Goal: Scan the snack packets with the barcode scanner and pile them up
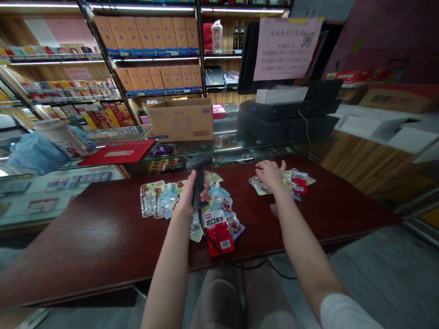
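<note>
My left hand (190,197) is wrapped round the handle of a dark barcode scanner (199,172), held upright over a pile of small snack packets (164,197) on the dark red wooden table (85,228). A red and white packet (218,232) lies at the near edge of that pile. My right hand (269,175) rests palm down, fingers partly spread, on a smaller heap of packets (297,182) further right. The scanner's black cable (255,265) runs off the table's front edge.
Behind the table stands a glass counter (219,148) with a cardboard box (181,119), a red folder (118,152) and a black till with a paper notice (286,48). Shelves of orange boxes (151,36) fill the back wall. My knees show below the table.
</note>
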The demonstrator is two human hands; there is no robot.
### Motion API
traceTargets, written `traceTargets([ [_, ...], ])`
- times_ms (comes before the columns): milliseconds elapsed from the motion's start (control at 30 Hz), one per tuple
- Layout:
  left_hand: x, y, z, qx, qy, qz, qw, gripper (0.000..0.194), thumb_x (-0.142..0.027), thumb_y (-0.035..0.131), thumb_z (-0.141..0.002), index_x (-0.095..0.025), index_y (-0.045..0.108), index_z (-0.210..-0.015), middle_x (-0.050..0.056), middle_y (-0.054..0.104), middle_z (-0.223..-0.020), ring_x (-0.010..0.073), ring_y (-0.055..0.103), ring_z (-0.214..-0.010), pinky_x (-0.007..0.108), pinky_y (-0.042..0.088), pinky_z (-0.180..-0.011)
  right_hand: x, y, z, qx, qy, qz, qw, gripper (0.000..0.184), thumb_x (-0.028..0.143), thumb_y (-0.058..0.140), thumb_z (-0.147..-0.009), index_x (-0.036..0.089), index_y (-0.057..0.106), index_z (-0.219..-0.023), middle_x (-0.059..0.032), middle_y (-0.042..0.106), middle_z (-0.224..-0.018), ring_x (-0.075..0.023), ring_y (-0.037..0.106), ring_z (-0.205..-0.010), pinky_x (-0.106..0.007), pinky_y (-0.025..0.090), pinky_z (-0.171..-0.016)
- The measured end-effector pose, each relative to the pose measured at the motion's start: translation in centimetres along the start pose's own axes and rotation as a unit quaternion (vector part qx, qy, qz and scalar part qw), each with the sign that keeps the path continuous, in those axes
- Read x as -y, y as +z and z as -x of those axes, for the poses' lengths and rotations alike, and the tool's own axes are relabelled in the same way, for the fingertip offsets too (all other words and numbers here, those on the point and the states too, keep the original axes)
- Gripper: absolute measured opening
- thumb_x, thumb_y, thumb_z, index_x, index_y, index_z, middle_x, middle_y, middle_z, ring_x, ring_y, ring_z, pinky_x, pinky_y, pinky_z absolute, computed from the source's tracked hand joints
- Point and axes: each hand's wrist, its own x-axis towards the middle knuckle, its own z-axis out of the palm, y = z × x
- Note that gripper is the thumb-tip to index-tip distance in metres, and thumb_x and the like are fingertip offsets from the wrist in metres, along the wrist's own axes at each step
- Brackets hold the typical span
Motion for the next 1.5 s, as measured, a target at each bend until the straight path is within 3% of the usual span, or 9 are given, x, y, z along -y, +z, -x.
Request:
traceTargets([
  [200,-0.5,-0.1,0.1,-0.02,0.011,0.038,0.999,0.045,-0.06,0.067,-0.081,-0.017,0.052,-0.083,-0.004,0.055,-0.061,0.0039,0.038,-0.036,0.015,0.03,-0.03,7.8,3.2,1.0,0.15,-0.153,-0.109,0.971,0.021,0.035,0.055,-0.093,0.026,0.069,-0.106,-0.0044,0.071,-0.121,-0.0251,0.062,-0.117,-0.054,0.021,-0.116],
  [300,-0.6,-0.1,0.0,-0.016,0.003,0.037,0.999,0.045,-0.06,0.068,-0.081,-0.017,0.052,-0.083,-0.004,0.054,-0.061,0.0045,0.039,-0.036,0.016,0.031,-0.031,10.1,5.3,0.7,0.205,-0.074,-0.133,0.967,0.036,0.041,0.055,-0.095,0.024,0.061,-0.125,-0.0079,0.071,-0.123,-0.0255,0.064,-0.114,-0.045,0.039,-0.104],
  [400,-0.5,-0.3,0.0,-0.003,0.007,0.036,0.999,0.045,-0.06,0.069,-0.081,-0.017,0.052,-0.083,-0.003,0.056,-0.063,0.0044,0.041,-0.037,0.015,0.033,-0.032,11.2,6.8,-0.4,0.228,0.02,-0.128,0.965,0.054,0.054,0.055,-0.093,0.022,0.054,-0.137,-0.0102,0.069,-0.128,-0.0294,0.061,-0.121,-0.048,0.039,-0.103],
  [567,-0.3,-0.9,-0.2,0.004,0.01,0.03,0.999,0.047,-0.061,0.069,-0.08,-0.017,0.054,-0.081,-0.003,0.055,-0.062,0.0043,0.041,-0.037,0.015,0.032,-0.031,12.3,8.1,-1.7,0.261,0.041,-0.062,0.962,0.067,0.072,0.059,-0.081,0.023,0.067,-0.125,-0.0155,0.059,-0.139,-0.0372,0.053,-0.13,-0.053,0.035,-0.105],
  [900,-0.2,-0.7,0.0,0.009,-0.01,0.015,1.0,0.051,-0.065,0.068,-0.078,-0.016,0.052,-0.073,-0.004,0.051,-0.058,0.0037,0.039,-0.037,0.016,0.033,-0.032,11.1,8.2,-1.9,0.264,0.082,-0.101,0.956,0.057,0.037,0.065,-0.087,0.02,0.049,-0.138,-0.0149,0.058,-0.141,-0.0332,0.053,-0.13,-0.045,0.039,-0.104],
  [1067,-0.2,0.0,0.1,-0.002,-0.014,0.015,1.0,0.047,-0.062,0.068,-0.079,-0.018,0.052,-0.079,-0.005,0.052,-0.058,0.0043,0.039,-0.036,0.016,0.032,-0.032,10.7,8.4,-1.4,0.234,0.086,-0.093,0.964,0.093,0.063,0.066,-0.08,0.011,0.034,-0.15,-0.0254,0.044,-0.151,-0.0382,0.042,-0.139,-0.047,0.034,-0.109],
  [1200,0.0,0.1,0.0,0.003,-0.009,0.014,1.0,0.047,-0.061,0.071,-0.077,-0.018,0.052,-0.084,-0.005,0.054,-0.06,0.004,0.039,-0.036,0.015,0.03,-0.031,11.3,8.3,-1.6,0.271,0.08,-0.054,0.958,0.102,0.07,0.073,-0.069,0.008,0.044,-0.144,-0.028,0.044,-0.149,-0.0419,0.041,-0.139,-0.05,0.034,-0.109],
  [1367,0.3,-0.1,-0.3,-0.004,-0.023,0.015,1.0,0.048,-0.061,0.07,-0.078,-0.018,0.051,-0.083,-0.004,0.054,-0.061,0.0041,0.041,-0.037,0.015,0.031,-0.032,11.2,7.9,-2.6,0.321,0.091,-0.063,0.941,0.09,0.056,0.084,-0.062,0.015,0.053,-0.135,-0.0239,0.047,-0.147,-0.0417,0.04,-0.14,-0.049,0.033,-0.108],
  [1500,0.3,-0.1,-0.3,-0.006,-0.033,0.016,0.999,0.048,-0.061,0.071,-0.077,-0.018,0.051,-0.083,-0.005,0.054,-0.061,0.0045,0.041,-0.037,0.015,0.032,-0.032,10.5,8.5,-2.4,0.247,0.132,-0.17,0.945,0.083,0.037,0.086,-0.055,0.017,0.052,-0.127,-0.0195,0.051,-0.141,-0.0381,0.047,-0.133,-0.05,0.037,-0.106],
])
